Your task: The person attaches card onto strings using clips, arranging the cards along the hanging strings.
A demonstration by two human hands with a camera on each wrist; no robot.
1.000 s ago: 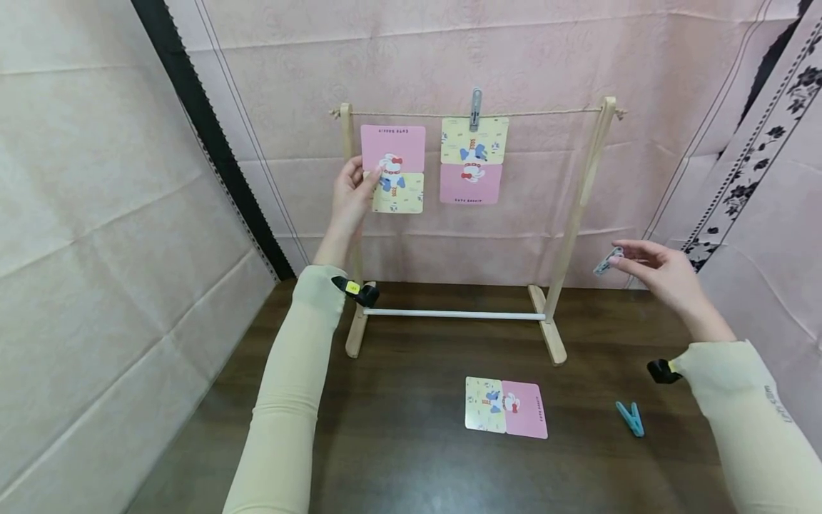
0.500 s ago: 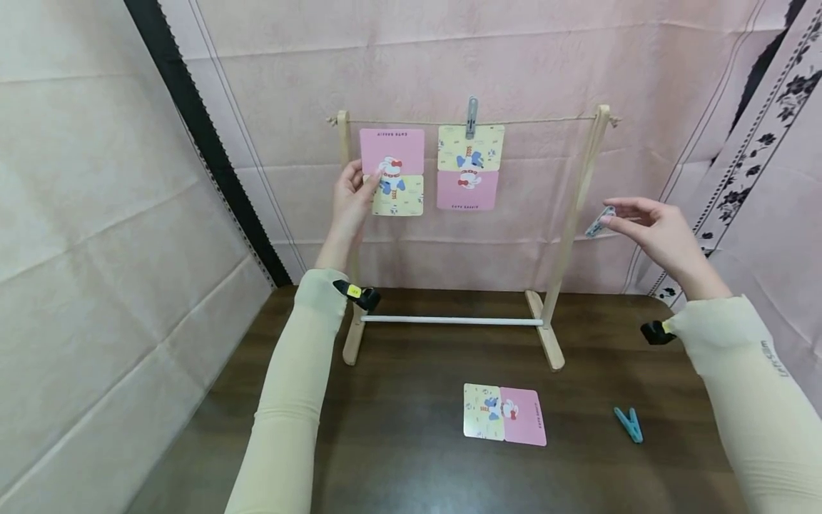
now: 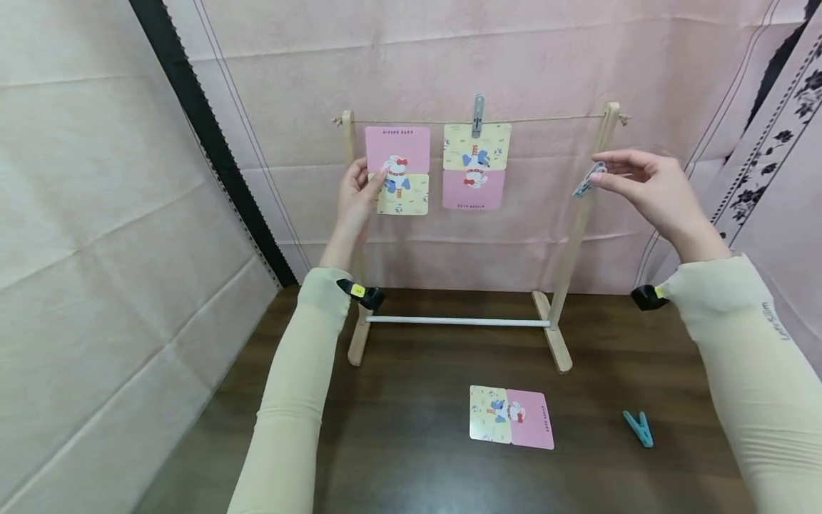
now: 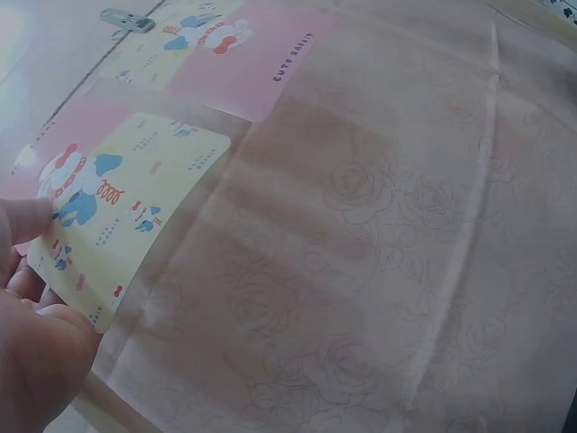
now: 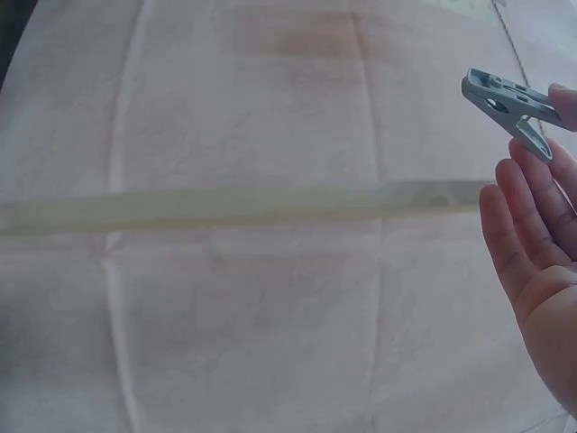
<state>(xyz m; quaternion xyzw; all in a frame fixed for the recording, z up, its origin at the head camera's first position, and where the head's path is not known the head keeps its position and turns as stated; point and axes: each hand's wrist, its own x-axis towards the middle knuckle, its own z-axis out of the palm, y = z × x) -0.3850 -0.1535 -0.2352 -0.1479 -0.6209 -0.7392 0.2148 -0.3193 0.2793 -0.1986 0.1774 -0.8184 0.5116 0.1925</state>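
My left hand [image 3: 357, 196] pinches a pink and yellow rabbit card [image 3: 403, 194] by its left edge, pink half up, with its top edge close to the string [image 3: 546, 118]. In the left wrist view the thumb lies over the front of the card [image 4: 135, 207]. My right hand [image 3: 648, 193] pinches a grey-blue clothespin [image 3: 587, 180] by its handles, in front of the right post. The right wrist view shows the clothespin [image 5: 505, 104] between thumb and fingers. Beside the held card, a second card [image 3: 474, 187] hangs yellow half up from the string under a grey clothespin [image 3: 478, 114].
A wooden stand with a right post [image 3: 574, 228] and a white lower bar [image 3: 456, 321] carries the string. On the brown table [image 3: 411, 414] lie a third card [image 3: 529, 421] and a blue clothespin [image 3: 638, 429]. Pale cloth [image 3: 270, 78] hangs behind and at both sides.
My right hand has risen and moved left with the clothespin, from beside the stand to the right post. The left hand keeps the card nearly still by the string.
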